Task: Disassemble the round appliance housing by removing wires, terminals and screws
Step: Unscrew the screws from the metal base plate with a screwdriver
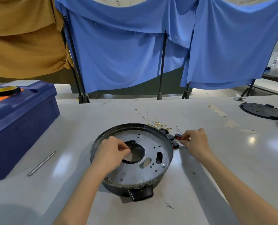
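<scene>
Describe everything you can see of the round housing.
The round housing lies on the table, open side up: a dark rim around a grey metal plate with small holes, two oval slots and a black-edged central opening. A black tab sticks out at its near edge. The left hand is over the plate, fingertips pinched at the opening's edge.

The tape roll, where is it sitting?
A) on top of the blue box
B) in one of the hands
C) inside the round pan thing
A: the tape roll lies on the lid of the blue box, at the table's left, away from both hands.
</scene>
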The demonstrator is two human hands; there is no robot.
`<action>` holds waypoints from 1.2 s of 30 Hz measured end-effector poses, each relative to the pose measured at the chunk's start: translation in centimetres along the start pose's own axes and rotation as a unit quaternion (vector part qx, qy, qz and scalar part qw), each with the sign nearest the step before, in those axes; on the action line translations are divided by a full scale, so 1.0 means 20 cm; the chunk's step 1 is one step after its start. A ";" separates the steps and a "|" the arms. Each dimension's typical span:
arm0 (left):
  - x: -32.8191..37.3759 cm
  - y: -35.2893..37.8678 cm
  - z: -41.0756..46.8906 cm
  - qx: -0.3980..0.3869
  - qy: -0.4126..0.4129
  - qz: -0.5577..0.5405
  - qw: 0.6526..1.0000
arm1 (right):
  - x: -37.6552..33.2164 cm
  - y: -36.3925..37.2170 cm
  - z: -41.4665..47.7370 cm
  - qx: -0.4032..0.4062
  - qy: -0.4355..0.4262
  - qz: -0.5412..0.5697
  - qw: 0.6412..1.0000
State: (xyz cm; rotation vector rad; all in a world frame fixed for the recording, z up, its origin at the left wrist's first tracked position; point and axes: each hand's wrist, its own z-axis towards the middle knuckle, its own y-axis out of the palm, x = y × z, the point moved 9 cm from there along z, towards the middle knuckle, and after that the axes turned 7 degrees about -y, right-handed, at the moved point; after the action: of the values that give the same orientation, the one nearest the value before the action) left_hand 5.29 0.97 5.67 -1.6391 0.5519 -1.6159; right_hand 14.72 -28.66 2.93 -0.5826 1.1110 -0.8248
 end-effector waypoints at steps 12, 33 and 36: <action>0.01 0.00 0.01 -0.004 0.014 0.012 1.000 | 0.03 -0.04 0.03 0.072 -0.027 -0.044 0.996; -0.08 -0.09 -0.03 0.025 -0.080 0.159 0.984 | -0.10 -0.28 -0.03 0.133 0.034 0.337 0.931; -0.05 -0.12 -0.07 0.060 -0.089 0.212 0.971 | -0.28 -0.30 -0.05 0.097 0.006 0.407 0.908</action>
State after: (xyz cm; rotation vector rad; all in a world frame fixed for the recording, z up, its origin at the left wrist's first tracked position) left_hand 3.32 2.83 6.69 -1.4394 0.6472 -1.1552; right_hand 10.95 -27.63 10.14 0.0808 1.1306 -0.1976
